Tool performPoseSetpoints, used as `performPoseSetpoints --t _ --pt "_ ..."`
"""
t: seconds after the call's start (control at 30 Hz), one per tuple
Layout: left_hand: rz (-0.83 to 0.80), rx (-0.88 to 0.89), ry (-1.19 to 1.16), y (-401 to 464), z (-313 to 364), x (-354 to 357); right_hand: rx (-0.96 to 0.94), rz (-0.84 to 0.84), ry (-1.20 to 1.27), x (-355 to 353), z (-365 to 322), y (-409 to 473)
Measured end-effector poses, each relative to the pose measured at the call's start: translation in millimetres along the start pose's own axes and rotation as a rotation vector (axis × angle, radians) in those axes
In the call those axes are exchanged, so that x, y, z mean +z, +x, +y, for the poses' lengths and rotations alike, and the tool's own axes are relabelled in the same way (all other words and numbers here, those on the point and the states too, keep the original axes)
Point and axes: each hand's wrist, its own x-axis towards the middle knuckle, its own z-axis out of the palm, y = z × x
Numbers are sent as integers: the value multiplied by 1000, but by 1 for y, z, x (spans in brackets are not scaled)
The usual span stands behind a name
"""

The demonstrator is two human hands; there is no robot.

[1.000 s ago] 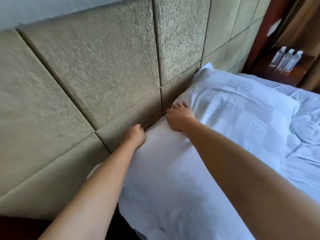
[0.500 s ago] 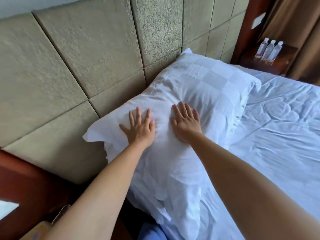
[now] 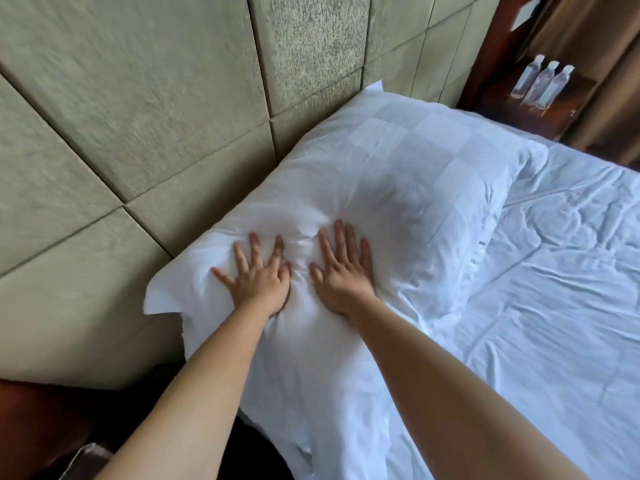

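A white pillow (image 3: 408, 174) with a faint checked weave lies at the head of the bed, against the padded headboard. My left hand (image 3: 258, 275) presses flat on its near end with fingers spread. Right beside it, my right hand (image 3: 341, 268) presses flat on the pillow too, fingers straight and close together. The fabric dents and wrinkles between and around both palms.
The beige padded headboard (image 3: 156, 109) fills the left and top. A creased white sheet (image 3: 561, 271) covers the bed to the right. Three clear bottles (image 3: 542, 84) stand on a dark wooden nightstand (image 3: 512, 109) at the far right, by a brown curtain (image 3: 609, 64). Dark wood shows at the lower left.
Both hands left the pillow's edge by the headboard and came onto its top, pressing flat. Since half a second ago they have sunk deeper into the pillow.
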Motion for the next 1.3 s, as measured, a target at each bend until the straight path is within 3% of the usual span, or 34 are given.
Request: performPoseSetpoints --t 0.23,0.5,0.6,0.73,0.83,0.9,1.03,1.2,1.3 --pt "-71 9 25 16 -8 4 9 -105 -42 5 -5 15" --pt "-74 -43 -58 -64 -4 9 -38 19 84 4 14 -72" --pt "-68 -143 -319 -114 7 25 23 73 137 8 31 -126" --pt "135 -300 -797 -176 34 49 271 58 349 10 53 -185" --pt "128 -413 -1098 -220 54 64 622 -157 1133 4 60 -209" --pt "8 -501 -1242 -243 63 79 705 -310 1442 6 62 -218" --pt "-96 -593 -1417 -273 65 90 631 -342 1434 5 58 -233" --pt "-93 -570 -1580 -288 50 70 503 -151 1547 -21 47 -233" --pt "-154 -584 -1551 -299 47 66 493 -201 1269 -13 57 -239"
